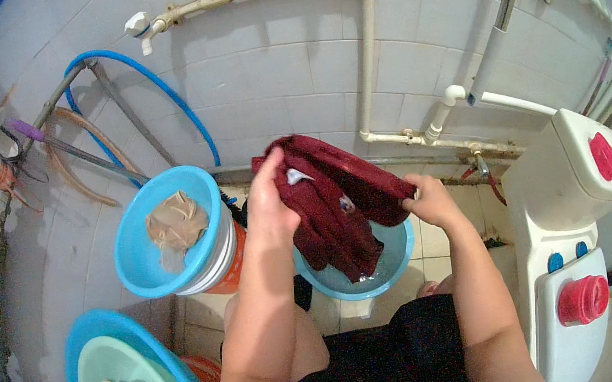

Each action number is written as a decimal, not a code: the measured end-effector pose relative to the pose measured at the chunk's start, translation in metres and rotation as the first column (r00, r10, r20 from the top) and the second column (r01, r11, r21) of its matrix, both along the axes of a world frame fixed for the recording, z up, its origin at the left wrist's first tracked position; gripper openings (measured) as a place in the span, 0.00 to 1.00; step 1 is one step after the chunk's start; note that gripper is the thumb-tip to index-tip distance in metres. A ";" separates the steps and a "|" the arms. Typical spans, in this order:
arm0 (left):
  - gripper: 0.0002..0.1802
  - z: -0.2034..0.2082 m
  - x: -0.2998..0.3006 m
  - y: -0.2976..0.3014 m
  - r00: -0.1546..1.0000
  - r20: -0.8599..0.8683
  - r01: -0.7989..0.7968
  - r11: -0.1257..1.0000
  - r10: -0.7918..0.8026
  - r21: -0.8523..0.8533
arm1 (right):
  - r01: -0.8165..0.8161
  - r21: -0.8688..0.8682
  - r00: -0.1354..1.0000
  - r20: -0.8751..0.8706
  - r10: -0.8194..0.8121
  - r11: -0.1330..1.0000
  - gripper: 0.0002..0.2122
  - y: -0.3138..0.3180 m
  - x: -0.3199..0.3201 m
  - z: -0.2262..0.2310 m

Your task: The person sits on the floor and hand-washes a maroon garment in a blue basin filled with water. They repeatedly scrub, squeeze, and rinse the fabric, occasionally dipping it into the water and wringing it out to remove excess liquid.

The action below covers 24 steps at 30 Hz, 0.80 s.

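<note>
Maroon garment (331, 223) up over the far edge of the water basin (357, 295), pinched in the right grip (433, 202), draped at the left grip (270, 206) (can't tell how closed). Looks like mid-wash handling, next move probably needing both ends kept up.

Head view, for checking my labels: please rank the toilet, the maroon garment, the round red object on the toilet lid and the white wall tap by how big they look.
1. Toilet
2. Maroon garment
3. Round red object
4. White wall tap
These are apparent sizes only; the tap seems farther off.
</note>
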State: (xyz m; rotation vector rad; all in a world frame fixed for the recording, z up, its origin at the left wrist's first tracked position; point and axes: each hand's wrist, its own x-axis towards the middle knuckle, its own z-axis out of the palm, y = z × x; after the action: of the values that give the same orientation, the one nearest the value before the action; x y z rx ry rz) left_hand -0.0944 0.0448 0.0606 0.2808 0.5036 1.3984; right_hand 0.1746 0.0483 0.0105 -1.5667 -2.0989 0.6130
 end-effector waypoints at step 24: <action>0.15 -0.028 0.020 0.001 0.881 0.295 -0.348 0.929 0.369 -0.123 | -0.205 0.006 0.977 -0.063 0.205 0.979 0.35 -0.065 -0.126 -0.073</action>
State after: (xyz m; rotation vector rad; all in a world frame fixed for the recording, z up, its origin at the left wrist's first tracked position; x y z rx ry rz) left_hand -0.0749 0.0455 0.0329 -0.1001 0.3456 1.7460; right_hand 0.0490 -0.0162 -0.0624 -1.3224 -2.2286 0.7230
